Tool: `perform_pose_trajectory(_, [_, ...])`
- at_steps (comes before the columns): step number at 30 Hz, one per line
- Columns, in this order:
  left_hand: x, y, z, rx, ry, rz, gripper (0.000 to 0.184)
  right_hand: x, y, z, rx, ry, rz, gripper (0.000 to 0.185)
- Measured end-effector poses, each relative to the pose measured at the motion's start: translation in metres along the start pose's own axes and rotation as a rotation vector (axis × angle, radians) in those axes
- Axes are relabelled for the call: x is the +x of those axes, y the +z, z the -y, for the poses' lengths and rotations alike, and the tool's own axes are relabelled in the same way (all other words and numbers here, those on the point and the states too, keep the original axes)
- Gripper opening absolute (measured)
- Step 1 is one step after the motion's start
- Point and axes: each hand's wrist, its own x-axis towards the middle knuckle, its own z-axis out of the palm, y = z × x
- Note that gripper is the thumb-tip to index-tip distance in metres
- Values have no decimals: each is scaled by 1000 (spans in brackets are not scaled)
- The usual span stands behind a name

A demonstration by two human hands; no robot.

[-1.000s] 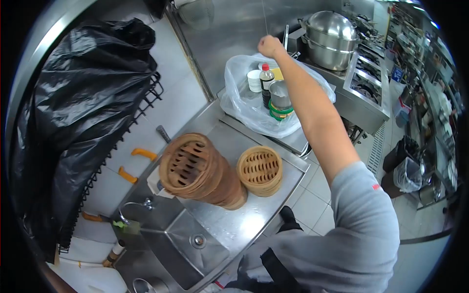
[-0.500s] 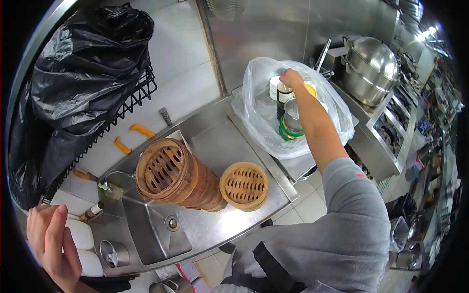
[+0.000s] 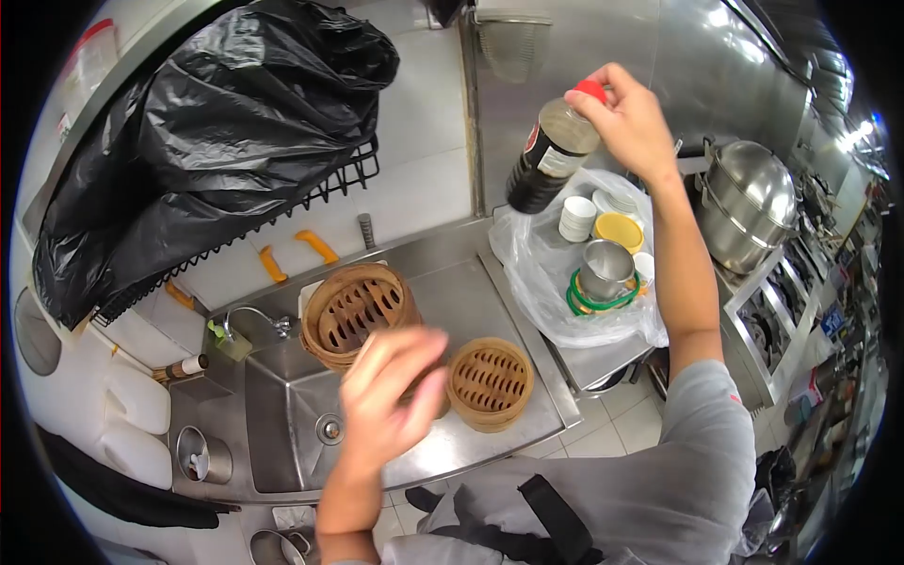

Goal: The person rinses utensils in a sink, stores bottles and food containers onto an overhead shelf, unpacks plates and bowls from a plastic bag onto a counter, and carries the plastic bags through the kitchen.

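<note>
My right hand (image 3: 626, 118) grips the red cap of a plastic bottle of dark liquid, probably a sauce bottle (image 3: 557, 160). The bottle hangs tilted above a clear plastic bag (image 3: 527, 273). Inside the bag are a stack of white cups (image 3: 576, 218), a yellow lid (image 3: 619, 232), a metal cup (image 3: 605, 270) and green rings (image 3: 577, 299). My left hand (image 3: 381, 400), slightly blurred, is raised with its thumb apart from its fingers and holds nothing. It partly hides a tall stack of bamboo steamers (image 3: 358, 306). A smaller bamboo steamer (image 3: 490, 384) is just right of it.
A steel sink (image 3: 292, 414) with a tap (image 3: 259, 315) lies at left. Above it, a black plastic bag (image 3: 254, 122) covers a wire rack (image 3: 344, 174). A large steel steamer pot (image 3: 749, 202) stands at right beside the stove (image 3: 786, 315).
My right hand has lifted the bottle up out of the plastic bag. My left hand has moved right, from the far left edge to before the bamboo steamers.
</note>
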Motion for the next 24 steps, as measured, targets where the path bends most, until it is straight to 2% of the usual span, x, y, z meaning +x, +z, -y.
perform_pose_trajectory(2, [20, 35, 11, 111, 62, -137, 61, -16, -12, 51, 270, -34, -31, 27])
perform_pose_trajectory(4, [38, 54, 9, 335, 27, -246, 88, -36, -23, 91, 567, -73, 25, 21])
perform_pose_trajectory(6, [34, 64, 9, 37, -63, -237, 99, -59, -28, 128, 621, -81, 78, 25])
perform_pose_trajectory(7, [24, 66, 7, -7, -54, -279, 100, -69, -26, 142, 674, -84, 132, 28])
perform_pose_trajectory(8, [13, 54, 3, -91, -113, -198, 100, -76, -21, 153, 608, -93, 88, 40])
perform_pose_trajectory(11, [-8, -1, -7, -187, -222, -98, 100, -90, -16, 159, 597, -212, 19, 61])
perform_pose_trajectory(12, [-11, -25, -3, -240, -188, -168, 96, -96, -16, 158, 737, -217, 31, 45])
perform_pose_trajectory(14, [-15, -79, 1, -467, -250, -437, 85, -108, -14, 156, 680, -184, 46, 47])
perform_pose_trajectory(15, [-14, -117, -7, -535, -339, -484, 81, -116, -12, 154, 678, -158, 73, 46])
perform_pose_trajectory(17, [-10, -186, -2, -214, -225, -747, 69, -133, -5, 153, 682, -89, 119, 44])
perform_pose_trajectory(18, [-2, -233, 12, -119, -75, -779, 61, -143, 0, 154, 688, -50, 140, 43])
perform_pose_trajectory(19, [10, -278, 12, -118, -27, -780, 55, -153, 7, 152, 695, -24, 180, 41])
perform_pose_trajectory(22, [51, -400, 12, 241, 158, -759, 45, -182, 34, 160, 731, 62, 285, 36])
perform_pose_trajectory(24, [79, -467, 16, 376, 153, -749, 36, -200, 57, 167, 731, 128, 328, 34])
